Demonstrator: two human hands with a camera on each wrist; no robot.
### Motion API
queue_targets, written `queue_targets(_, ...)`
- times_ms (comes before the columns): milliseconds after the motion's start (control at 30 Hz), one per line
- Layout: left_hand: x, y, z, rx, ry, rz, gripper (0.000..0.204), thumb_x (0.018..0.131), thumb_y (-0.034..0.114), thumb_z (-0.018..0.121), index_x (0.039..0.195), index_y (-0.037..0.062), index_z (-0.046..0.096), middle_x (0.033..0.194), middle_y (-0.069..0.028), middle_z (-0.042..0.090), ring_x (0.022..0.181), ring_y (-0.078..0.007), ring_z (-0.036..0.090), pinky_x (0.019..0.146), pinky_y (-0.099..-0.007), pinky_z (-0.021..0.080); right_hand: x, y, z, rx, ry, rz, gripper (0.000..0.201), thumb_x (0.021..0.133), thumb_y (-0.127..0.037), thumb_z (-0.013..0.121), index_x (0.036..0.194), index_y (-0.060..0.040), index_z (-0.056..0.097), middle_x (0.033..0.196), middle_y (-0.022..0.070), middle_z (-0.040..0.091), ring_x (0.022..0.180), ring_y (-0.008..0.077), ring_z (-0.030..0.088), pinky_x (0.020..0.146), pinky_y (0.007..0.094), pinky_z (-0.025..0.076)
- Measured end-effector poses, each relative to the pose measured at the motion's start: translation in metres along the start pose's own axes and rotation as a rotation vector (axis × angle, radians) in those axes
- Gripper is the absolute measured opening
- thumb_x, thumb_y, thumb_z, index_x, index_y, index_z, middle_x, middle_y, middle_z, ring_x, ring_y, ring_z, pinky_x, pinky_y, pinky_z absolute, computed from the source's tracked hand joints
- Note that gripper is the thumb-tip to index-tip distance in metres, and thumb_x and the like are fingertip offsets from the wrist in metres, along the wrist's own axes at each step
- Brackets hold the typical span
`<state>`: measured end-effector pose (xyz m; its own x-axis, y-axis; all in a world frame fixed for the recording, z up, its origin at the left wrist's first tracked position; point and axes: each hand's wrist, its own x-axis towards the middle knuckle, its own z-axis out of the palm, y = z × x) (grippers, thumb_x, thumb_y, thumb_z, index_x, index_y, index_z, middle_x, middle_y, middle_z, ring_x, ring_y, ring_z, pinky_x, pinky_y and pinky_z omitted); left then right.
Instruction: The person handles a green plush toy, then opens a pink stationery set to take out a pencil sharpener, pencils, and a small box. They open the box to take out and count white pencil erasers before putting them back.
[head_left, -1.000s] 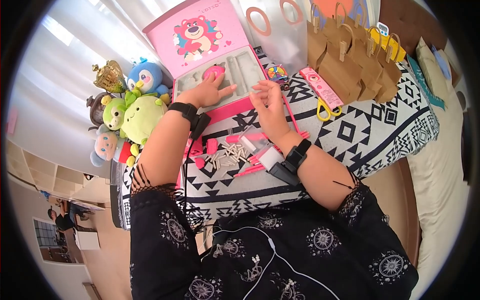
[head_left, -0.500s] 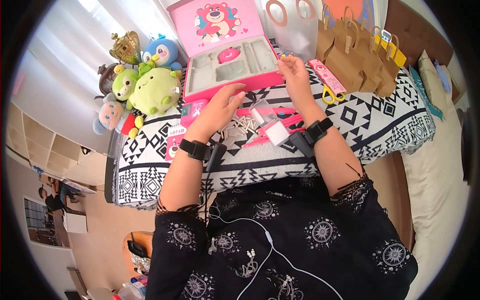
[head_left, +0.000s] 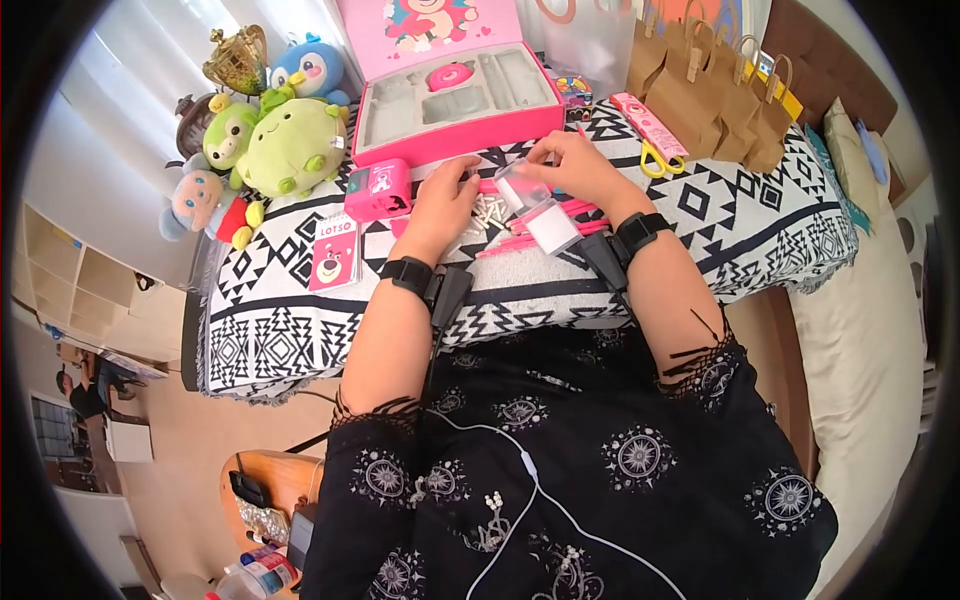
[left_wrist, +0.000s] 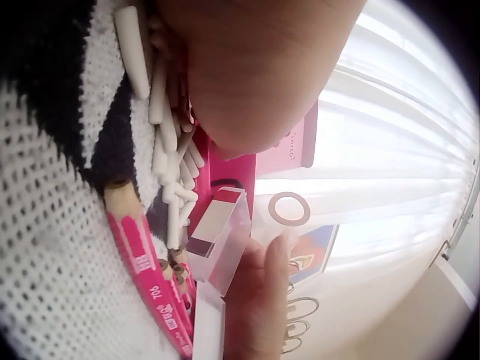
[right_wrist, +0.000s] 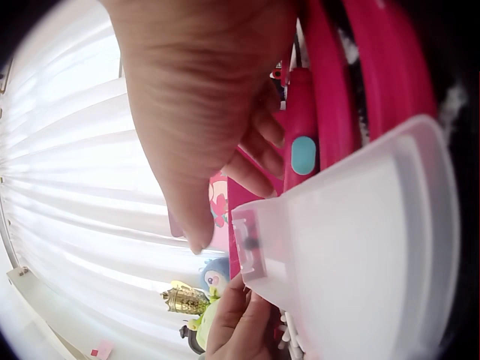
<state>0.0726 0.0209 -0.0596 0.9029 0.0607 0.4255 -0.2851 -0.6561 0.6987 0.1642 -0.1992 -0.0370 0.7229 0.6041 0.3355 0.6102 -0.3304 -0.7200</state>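
My left hand (head_left: 445,200) is over the near side of the table, its fingers loosely bent beside a pile of small white sticks (head_left: 488,212). Facing it, my right hand (head_left: 580,165) hovers by a clear plastic box (head_left: 522,188), thumb and fingers apart in the right wrist view. The box's frosted lid (right_wrist: 360,247) stands open toward me. Pink pencils (left_wrist: 146,266) lie beside the sticks, and a pink pen with a teal button (right_wrist: 301,142) lies beyond the box. Behind both hands is a pink gift box (head_left: 470,140) with a moulded tray holding a round pink item (head_left: 450,76).
A pink bear-printed box (head_left: 380,190) and a LOTSO notepad (head_left: 335,255) lie left of my hands. Plush toys (head_left: 290,145) crowd the back left. On the right are yellow-handled scissors (head_left: 662,160), a pink carton (head_left: 648,125) and brown paper bags (head_left: 715,110).
My left hand has left the round pink item in the tray and come back toward the pile of sticks. My right hand has come down from beside the gift box to the clear box.
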Motion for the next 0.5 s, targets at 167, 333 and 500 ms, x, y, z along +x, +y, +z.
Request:
queue_targets(167, -0.003, 0.002, -0.005, 0.131, -0.096, -0.016, 0.028, 0.09, 0.019, 0.061, 0.114, 0.004, 0.064, 0.116, -0.0167, 0.064, 0.11, -0.0344, 0.059, 0.097, -0.0419, 0.044, 0.002, 0.013, 0.009, -0.006, -0.037, -0.062, 0.025, 0.081, -0.027, 0.077, 0.084, -0.0033, 0.068, 0.079, 0.0009, 0.061, 0.072, 0.0082, 0.053, 0.064, 0.0255, 0.043)
queue_targets(333, -0.004, -0.003, -0.006, 0.182, -0.101, 0.122, 0.026, 0.09, 0.022, 0.062, 0.109, 0.0051, 0.068, 0.118, -0.0129, 0.065, 0.116, -0.033, 0.056, 0.101, -0.0427, 0.04, 0.004, 0.007, -0.002, 0.485, 0.176, 0.115, 0.017, 0.092, -0.021, 0.067, 0.084, -0.0066, 0.066, 0.073, -0.004, 0.06, 0.065, 0.0048, 0.052, 0.06, 0.0213, 0.041)
queue_targets(500, -0.005, 0.002, -0.01, 0.223, -0.117, 0.141, 0.026, 0.091, 0.018, 0.062, 0.109, 0.0012, 0.067, 0.123, -0.016, 0.063, 0.114, -0.0343, 0.058, 0.1, -0.0402, 0.043, 0.008, 0.028, -0.023, 0.69, 0.59, 0.223, 0.017, 0.089, -0.019, 0.069, 0.087, -0.0034, 0.064, 0.074, 0.0016, 0.063, 0.058, 0.0071, 0.053, 0.053, 0.0228, 0.04)
